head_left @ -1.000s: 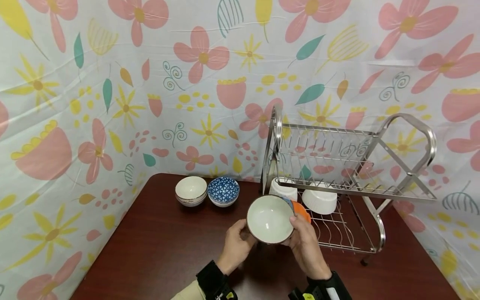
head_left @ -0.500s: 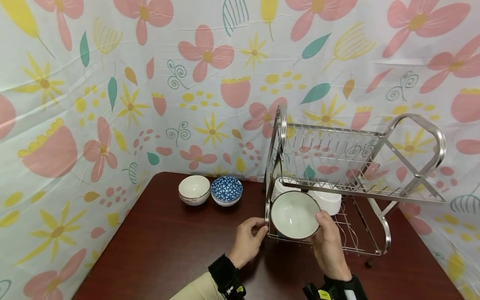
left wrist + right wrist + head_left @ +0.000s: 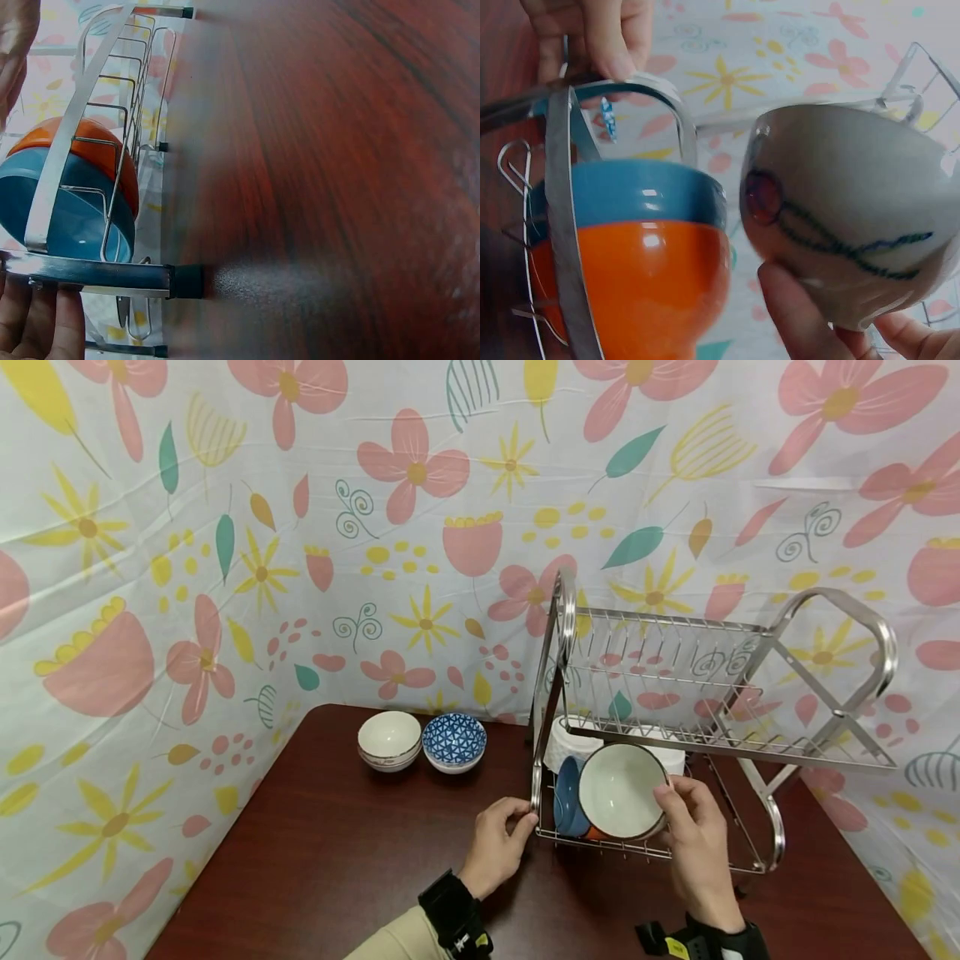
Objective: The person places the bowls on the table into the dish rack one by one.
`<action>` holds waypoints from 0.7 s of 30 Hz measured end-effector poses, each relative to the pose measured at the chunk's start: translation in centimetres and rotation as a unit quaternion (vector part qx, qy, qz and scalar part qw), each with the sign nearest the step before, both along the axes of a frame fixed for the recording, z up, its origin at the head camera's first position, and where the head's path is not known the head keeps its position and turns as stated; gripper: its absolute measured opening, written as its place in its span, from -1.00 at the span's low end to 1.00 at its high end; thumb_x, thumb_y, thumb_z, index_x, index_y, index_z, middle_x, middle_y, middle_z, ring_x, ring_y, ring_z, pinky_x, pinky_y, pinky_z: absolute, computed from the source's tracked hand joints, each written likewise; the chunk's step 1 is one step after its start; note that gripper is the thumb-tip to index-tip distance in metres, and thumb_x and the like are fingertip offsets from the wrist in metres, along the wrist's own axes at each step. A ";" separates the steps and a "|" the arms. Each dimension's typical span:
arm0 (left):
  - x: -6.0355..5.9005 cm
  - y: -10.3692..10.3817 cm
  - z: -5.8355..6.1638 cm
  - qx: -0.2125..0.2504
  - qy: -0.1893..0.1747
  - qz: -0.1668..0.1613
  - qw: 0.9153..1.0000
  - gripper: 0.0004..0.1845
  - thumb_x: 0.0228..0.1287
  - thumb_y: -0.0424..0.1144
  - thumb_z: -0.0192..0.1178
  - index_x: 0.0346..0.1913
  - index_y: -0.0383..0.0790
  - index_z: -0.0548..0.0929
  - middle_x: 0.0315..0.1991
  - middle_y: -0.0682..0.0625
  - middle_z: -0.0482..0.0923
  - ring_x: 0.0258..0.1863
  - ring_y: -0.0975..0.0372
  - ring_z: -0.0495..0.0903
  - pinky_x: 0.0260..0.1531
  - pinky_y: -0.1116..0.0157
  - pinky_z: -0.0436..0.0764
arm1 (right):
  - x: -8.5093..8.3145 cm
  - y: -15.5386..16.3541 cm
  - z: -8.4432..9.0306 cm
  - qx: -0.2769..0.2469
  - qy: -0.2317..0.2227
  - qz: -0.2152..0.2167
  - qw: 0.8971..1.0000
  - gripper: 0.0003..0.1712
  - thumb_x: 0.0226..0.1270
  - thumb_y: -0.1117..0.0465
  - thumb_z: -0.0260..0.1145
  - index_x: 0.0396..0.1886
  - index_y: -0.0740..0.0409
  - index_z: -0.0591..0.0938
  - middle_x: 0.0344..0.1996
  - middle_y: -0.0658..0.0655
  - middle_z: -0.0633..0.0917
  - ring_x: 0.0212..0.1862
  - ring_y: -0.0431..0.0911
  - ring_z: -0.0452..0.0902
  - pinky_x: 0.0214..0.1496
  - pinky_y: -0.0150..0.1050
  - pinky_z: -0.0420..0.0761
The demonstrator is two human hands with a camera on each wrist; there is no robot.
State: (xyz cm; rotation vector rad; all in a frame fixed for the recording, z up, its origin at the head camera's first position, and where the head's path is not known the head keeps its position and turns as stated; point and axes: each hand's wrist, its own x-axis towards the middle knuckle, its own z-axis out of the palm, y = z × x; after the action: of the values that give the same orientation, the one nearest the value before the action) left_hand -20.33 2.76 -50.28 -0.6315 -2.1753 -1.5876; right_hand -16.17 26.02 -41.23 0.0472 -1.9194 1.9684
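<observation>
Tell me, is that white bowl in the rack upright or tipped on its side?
Tipped: the white ceramic bowl, held by the right hand, faces its empty inside sideways on the metal dish rack.

Lower tier of dish rack [image 3: 757, 827]: blue bowl [image 3: 567, 795] and orange bowl [image 3: 630, 292] fill left slots. Wire slots to the right lie free. Upper tier [image 3: 675, 693] hangs low overhead.

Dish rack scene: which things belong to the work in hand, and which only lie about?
In the work:
white bowl, gripped by right hand
dish rack, its front corner held by left hand
blue bowl and orange bowl beside it in the rack

Lying about:
patterned blue bowl
cream bowl
table
</observation>
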 end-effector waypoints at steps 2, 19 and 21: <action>0.0 0.0 -0.1 -0.001 -0.001 -0.002 1.000 -0.89 0.33 -0.27 0.20 -0.21 -0.24 0.66 -0.26 0.05 0.63 -0.26 0.33 0.56 -0.29 0.41 0.55 | 0.2 0.2 0.4 0.016 -0.021 -0.029 0.999 -0.68 0.44 0.16 0.16 0.09 0.18 0.39 -0.17 0.15 0.45 -0.42 -0.15 0.39 -0.51 -0.34 0.43; 0.0 0.0 -0.2 0.010 0.011 -0.009 1.000 -0.92 0.33 -0.28 0.20 -0.24 -0.22 0.65 -0.29 0.05 0.61 -0.32 0.35 0.53 -0.41 0.46 0.54 | 0.4 1.1 0.3 0.102 0.019 -0.139 0.985 -0.64 0.32 0.26 0.29 0.06 0.18 0.43 -0.22 0.08 0.49 -0.39 -0.21 0.47 -0.48 -0.45 0.40; 0.0 0.0 -0.2 0.009 0.018 -0.007 1.000 -0.92 0.32 -0.29 0.20 -0.25 -0.23 0.65 -0.30 0.04 0.61 -0.33 0.35 0.53 -0.42 0.47 0.53 | 0.5 0.7 0.6 0.144 0.005 -0.178 0.973 -0.60 0.29 0.24 0.33 0.07 0.17 0.43 -0.23 0.03 0.49 -0.39 -0.23 0.45 -0.46 -0.48 0.40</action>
State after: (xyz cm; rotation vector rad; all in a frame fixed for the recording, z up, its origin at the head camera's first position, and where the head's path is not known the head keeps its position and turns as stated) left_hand -20.31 2.77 -50.50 -0.6647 -2.1333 -1.5886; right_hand -15.67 26.71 -40.66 -0.1945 -2.0261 1.4495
